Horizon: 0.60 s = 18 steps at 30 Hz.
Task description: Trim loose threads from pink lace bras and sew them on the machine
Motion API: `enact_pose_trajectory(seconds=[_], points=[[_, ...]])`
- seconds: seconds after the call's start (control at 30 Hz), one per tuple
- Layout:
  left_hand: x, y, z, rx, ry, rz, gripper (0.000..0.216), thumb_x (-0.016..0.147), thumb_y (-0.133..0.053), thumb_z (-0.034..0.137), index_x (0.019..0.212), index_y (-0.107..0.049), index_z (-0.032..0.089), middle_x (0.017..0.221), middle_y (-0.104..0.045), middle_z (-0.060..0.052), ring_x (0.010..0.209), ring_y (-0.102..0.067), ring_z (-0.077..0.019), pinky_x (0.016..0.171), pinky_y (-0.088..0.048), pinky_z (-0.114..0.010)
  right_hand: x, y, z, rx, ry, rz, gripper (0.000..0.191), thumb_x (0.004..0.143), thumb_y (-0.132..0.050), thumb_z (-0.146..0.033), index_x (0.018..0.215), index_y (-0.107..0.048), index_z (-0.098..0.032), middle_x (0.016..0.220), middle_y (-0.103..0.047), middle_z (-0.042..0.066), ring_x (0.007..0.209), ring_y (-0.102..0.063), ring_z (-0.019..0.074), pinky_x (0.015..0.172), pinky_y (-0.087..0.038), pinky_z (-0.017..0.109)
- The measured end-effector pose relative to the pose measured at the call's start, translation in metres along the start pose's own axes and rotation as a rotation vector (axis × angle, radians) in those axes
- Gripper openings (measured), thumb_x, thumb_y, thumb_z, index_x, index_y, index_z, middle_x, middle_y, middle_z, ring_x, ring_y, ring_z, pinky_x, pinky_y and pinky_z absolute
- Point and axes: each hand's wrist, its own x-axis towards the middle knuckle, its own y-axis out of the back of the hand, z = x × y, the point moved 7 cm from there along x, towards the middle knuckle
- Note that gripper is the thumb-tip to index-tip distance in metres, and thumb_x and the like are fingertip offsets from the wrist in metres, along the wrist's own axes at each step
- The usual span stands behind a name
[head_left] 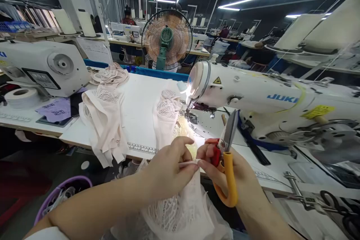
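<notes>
My left hand is closed, thumb and forefinger pinching the edge of a pale pink lace garment piece. That piece hangs down over my lap, its lace panel facing up. My right hand is closed around scissors with orange and red handles, whose blades point up and away. Its thumb and fingertips also pinch the same fabric edge, touching my left fingertips. Just beyond, another pale lace piece lies beside the needle area of a white JUKI sewing machine.
A stack of pale garment pieces overhangs the table's front edge on the left. Behind it stands a second sewing machine, near a tape roll. A large fan is ahead. A purple-rimmed bin stands low at left.
</notes>
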Motion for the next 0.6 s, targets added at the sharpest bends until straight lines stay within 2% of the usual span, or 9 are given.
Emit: enact_pose_trajectory(seconds=[0.1,0.2,0.3,0.4,0.5,0.6], points=[[0.005,-0.006,-0.018,-0.162,0.174,-0.056,0.019,0.082,-0.050,0.035,0.086,-0.054,0.017,0.059,-0.038,0.004,0.050,-0.033,-0.0088,0.045,-0.026,-0.022,0.001,0.000,0.001,-0.011,0.046,0.025,0.019,0.082,-0.061,-0.024,0.077,-0.042,-0.024,0.078,-0.051,-0.002,0.064,-0.048,0.0113,0.054,-0.040,0.024],[0.009,-0.010,-0.025,-0.246,0.210,-0.109,0.031,0.082,-0.051,0.037,0.059,-0.046,0.016,0.052,-0.025,0.006,0.048,-0.022,-0.0079,0.045,-0.019,-0.023,0.004,0.002,0.000,-0.038,0.045,0.025,0.021,0.082,-0.060,-0.029,0.076,-0.040,-0.025,0.078,-0.050,-0.002,0.063,-0.047,0.0116,0.054,-0.039,0.025],[0.012,-0.005,-0.028,-0.268,0.199,-0.081,0.031,0.080,-0.052,0.033,0.055,-0.043,0.016,0.052,-0.025,0.005,0.049,-0.023,-0.0080,0.046,-0.019,-0.024,0.006,0.003,0.000,-0.116,0.022,-0.069,0.031,0.077,-0.060,-0.049,0.080,-0.042,-0.025,0.079,-0.048,-0.001,0.065,-0.046,0.0136,0.059,-0.041,0.027],[0.013,0.001,-0.032,-0.264,0.223,-0.051,0.030,0.079,-0.053,0.032,0.056,-0.043,0.017,0.053,-0.026,0.005,0.050,-0.025,-0.0082,0.047,-0.021,-0.024,0.000,0.000,0.010,-0.254,-0.023,-0.313,0.047,0.074,-0.047,-0.069,0.086,-0.045,-0.023,0.078,-0.046,0.001,0.066,-0.044,0.0157,0.059,-0.041,0.029],[0.014,0.004,-0.036,-0.290,0.265,-0.067,0.034,0.078,-0.053,0.032,0.053,-0.035,0.018,0.053,-0.025,0.005,0.048,-0.024,-0.0077,0.046,-0.020,-0.024,-0.012,0.000,0.029,-0.373,-0.073,-0.498,0.054,0.077,-0.033,-0.073,0.084,-0.046,-0.022,0.075,-0.044,0.001,0.063,-0.041,0.0154,0.056,-0.039,0.028],[0.014,0.005,-0.040,-0.313,0.308,-0.088,0.038,0.078,-0.054,0.032,0.051,-0.029,0.018,0.051,-0.025,0.006,0.046,-0.023,-0.0071,0.046,-0.019,-0.024,-0.020,-0.001,0.039,-0.450,-0.079,-0.555,0.060,0.076,-0.027,-0.077,0.084,-0.046,-0.021,0.073,-0.043,0.001,0.061,-0.038,0.0150,0.055,-0.038,0.028]])
